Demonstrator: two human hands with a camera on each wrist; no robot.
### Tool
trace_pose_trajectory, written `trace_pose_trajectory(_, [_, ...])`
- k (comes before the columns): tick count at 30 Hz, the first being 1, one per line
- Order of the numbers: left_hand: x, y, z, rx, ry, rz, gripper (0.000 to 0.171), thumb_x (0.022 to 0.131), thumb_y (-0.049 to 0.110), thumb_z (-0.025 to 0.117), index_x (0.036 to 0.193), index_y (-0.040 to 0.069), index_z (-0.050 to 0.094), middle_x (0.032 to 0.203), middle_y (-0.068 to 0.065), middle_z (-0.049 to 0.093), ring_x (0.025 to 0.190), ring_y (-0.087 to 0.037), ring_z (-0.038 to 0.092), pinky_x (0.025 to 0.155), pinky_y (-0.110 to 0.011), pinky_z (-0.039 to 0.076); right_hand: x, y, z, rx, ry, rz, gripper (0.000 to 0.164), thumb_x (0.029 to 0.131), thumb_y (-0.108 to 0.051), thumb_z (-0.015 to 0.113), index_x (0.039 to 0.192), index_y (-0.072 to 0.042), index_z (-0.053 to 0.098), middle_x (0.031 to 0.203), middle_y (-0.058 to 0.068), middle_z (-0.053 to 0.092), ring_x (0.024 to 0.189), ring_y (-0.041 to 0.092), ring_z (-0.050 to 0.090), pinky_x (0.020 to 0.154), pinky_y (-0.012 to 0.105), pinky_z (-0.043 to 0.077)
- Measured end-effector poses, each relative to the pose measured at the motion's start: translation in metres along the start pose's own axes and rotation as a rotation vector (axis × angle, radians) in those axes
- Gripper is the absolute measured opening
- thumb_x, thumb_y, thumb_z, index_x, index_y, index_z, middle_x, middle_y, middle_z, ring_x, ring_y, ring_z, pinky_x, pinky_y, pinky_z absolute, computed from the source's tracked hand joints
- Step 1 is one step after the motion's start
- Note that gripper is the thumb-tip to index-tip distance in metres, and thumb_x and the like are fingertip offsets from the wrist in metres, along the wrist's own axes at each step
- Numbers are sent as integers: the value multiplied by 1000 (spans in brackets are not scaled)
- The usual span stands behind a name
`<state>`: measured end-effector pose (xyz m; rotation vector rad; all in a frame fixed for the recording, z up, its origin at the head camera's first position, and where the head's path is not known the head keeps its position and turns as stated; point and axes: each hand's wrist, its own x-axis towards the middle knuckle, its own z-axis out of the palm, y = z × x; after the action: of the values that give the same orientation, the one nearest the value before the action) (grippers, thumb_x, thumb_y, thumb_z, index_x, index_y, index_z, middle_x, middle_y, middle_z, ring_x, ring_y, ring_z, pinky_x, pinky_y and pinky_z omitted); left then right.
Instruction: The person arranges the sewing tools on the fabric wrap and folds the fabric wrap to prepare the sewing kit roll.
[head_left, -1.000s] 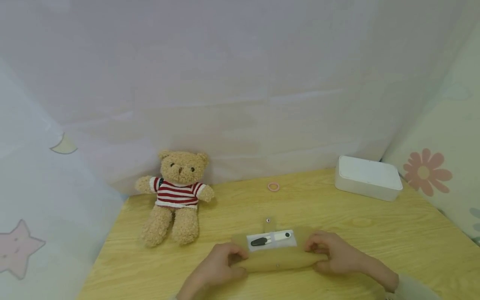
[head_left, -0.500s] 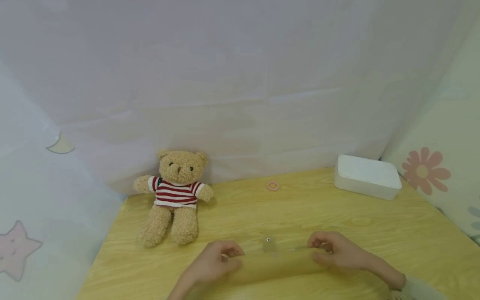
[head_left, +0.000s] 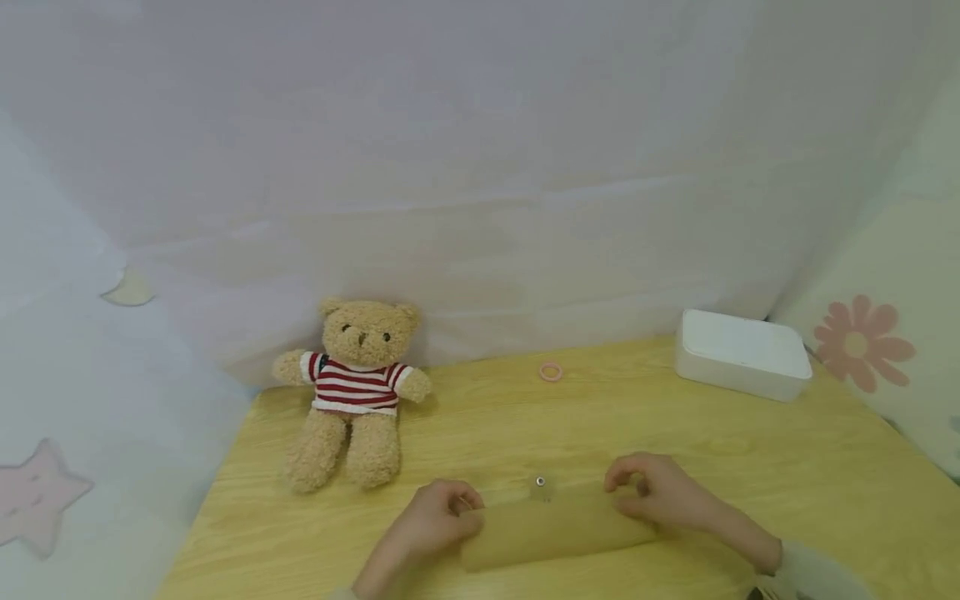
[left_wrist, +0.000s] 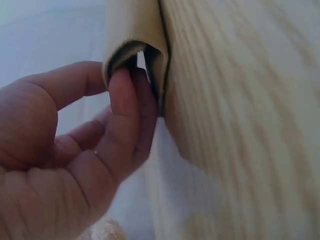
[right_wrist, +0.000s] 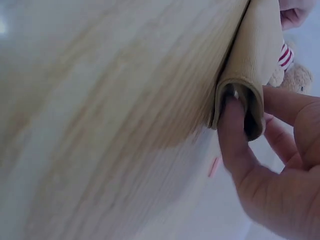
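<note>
A tan cloth roll-up pouch [head_left: 555, 529] lies folded on the table in front of the person. A small tab with a metal snap [head_left: 540, 482] sticks out past its far edge. My left hand [head_left: 435, 521] pinches the pouch's left end; in the left wrist view, fingertips [left_wrist: 122, 92] reach into the open end of the fold while another digit presses outside. At the right end, my right hand [head_left: 663, 497] pinches likewise, with one finger [right_wrist: 232, 120] inside the rolled end [right_wrist: 242, 87] in the right wrist view. The pouch's inside is mostly hidden.
A teddy bear [head_left: 356, 387] in a striped shirt sits at the back left of the wooden table [head_left: 465, 433]. Near the back edge lies a pink ring [head_left: 551, 372]. A white box [head_left: 742, 354] stands at the back right, close to the wall.
Both hands have folded the pouch's near part over, away from the person. The white-handled thread snips seen inside one second ago are now covered.
</note>
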<state>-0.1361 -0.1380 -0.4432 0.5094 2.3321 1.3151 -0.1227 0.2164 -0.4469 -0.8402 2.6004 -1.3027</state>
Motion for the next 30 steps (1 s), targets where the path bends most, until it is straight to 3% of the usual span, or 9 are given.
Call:
trace_pose_trajectory(4, [-1, 10, 5, 163, 66, 25, 10, 77, 7, 65, 87, 7, 66, 73, 1, 59, 65, -12, 52, 57, -29, 44, 4, -7, 4, -159, 36, 19, 18, 76, -7, 77, 91, -14, 69, 91, -3, 61, 64, 0, 48, 58, 22, 47])
trace_pose_trajectory(8, [-3, 24, 15, 332, 143, 104, 23, 70, -6, 61, 87, 9, 67, 83, -1, 58, 75, -15, 52, 64, -31, 46, 6, -17, 13, -280, 87, -74, 31, 68, 8, 73, 87, -16, 70, 91, -10, 57, 78, 4, 51, 68, 24, 50])
trace_pose_trajectory(11, [-4, 35, 24, 344, 147, 184, 30, 71, -10, 60, 92, 9, 69, 93, -5, 61, 84, -18, 55, 71, -32, 48, 10, -25, 22, -242, 103, -213, 43, 64, 19, 64, 91, -14, 71, 94, -8, 59, 85, 7, 56, 74, 26, 53])
trace_pose_trajectory(14, [-3, 43, 33, 320, 133, 224, 27, 76, -3, 64, 100, 8, 70, 101, -4, 64, 93, -20, 58, 79, -34, 49, 16, -29, 30, -205, 85, -304, 41, 68, 16, 67, 97, -12, 70, 97, -6, 63, 88, 10, 60, 77, 27, 53])
trace_pose_trajectory(19, [1, 48, 44, 390, 101, 211, 31, 79, 12, 71, 110, 8, 70, 106, -1, 66, 101, -19, 59, 89, -38, 47, 24, -31, 38, -198, 32, -247, 24, 80, -3, 73, 102, -12, 69, 99, -6, 66, 91, 8, 61, 78, 29, 53])
trace_pose_trajectory(23, [6, 45, 46, 457, 66, 217, 30, 79, 13, 70, 109, 10, 70, 102, 2, 67, 95, -14, 58, 84, -33, 48, 30, -31, 38, -135, 20, -178, 13, 84, -8, 71, 97, -11, 70, 92, -6, 68, 80, 2, 59, 69, 24, 52])
trace_pose_trajectory(26, [11, 41, 43, 417, 48, 223, 26, 77, 13, 70, 104, 13, 69, 94, 5, 66, 87, -8, 58, 77, -28, 49, 34, -30, 37, -71, 3, -125, 10, 84, -8, 72, 94, -11, 71, 86, -6, 68, 74, 0, 58, 64, 22, 51])
trace_pose_trajectory(30, [18, 38, 37, 269, 21, 174, 21, 74, 13, 73, 95, 14, 69, 83, 8, 62, 77, -4, 55, 69, -24, 47, 38, -29, 34, -5, -14, -53, 10, 82, -8, 74, 90, -12, 71, 82, -6, 68, 73, 1, 59, 64, 22, 51])
